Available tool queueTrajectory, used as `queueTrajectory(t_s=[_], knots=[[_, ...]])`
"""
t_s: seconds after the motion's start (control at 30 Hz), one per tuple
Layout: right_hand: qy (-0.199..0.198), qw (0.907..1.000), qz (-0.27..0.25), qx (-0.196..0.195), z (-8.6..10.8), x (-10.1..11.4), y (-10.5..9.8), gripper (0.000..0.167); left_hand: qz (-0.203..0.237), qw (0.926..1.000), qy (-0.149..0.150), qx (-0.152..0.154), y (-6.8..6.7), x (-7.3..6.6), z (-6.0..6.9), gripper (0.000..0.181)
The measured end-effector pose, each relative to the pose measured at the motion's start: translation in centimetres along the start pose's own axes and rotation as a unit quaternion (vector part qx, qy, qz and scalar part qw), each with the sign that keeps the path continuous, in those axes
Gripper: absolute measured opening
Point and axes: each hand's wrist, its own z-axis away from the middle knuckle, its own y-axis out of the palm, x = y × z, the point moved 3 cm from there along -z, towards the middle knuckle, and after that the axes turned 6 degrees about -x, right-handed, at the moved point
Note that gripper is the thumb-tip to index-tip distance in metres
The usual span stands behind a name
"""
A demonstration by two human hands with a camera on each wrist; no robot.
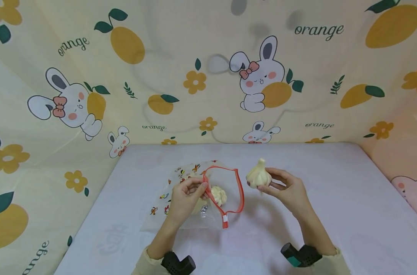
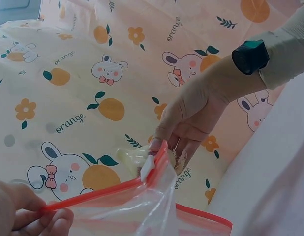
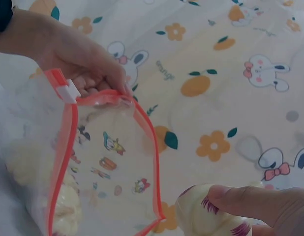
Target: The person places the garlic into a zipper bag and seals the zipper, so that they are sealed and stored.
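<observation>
A clear zip bag (image 1: 191, 219) with cartoon prints and a red zip edge lies on the table, its mouth gaping to the right. My left hand (image 1: 187, 196) pinches the red edge between thumb and fingers. Inside the bag a pale garlic bulb (image 1: 219, 195) shows through the opening; the right wrist view suggests more than one bulb in there. To the right of the mouth, my right hand (image 1: 287, 188) grips another garlic bulb (image 1: 258, 175) by its side, stem up, above the table. Purple streaks mark this bulb in the right wrist view. A white slider (image 3: 68, 92) sits at one end of the zip.
A white cloth covers the table (image 1: 101, 214). Behind it and at the sides hangs a printed curtain (image 1: 180, 49) with rabbits and oranges. Each wrist carries a dark camera, such as the right one (image 1: 300, 255).
</observation>
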Motion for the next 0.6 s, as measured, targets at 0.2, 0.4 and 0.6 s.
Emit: queueTrajectory(t_s=[0.2,0.4,0.6], knots=[[0.008,0.9996,-0.020,0.016,0.3,0.3,0.5,0.057,0.004,1.0000,0.000,0.001,0.0,-0.1,0.0,0.020],[0.032,0.9984,-0.031,0.035,0.5,0.3,1.3,0.057,0.006,1.0000,0.001,0.000,0.0,0.0,-0.1,0.020],[0.045,0.9972,-0.024,0.054,0.6,0.0,1.9,0.057,0.005,1.0000,-0.002,-0.002,0.0,-0.1,-0.1,0.019]])
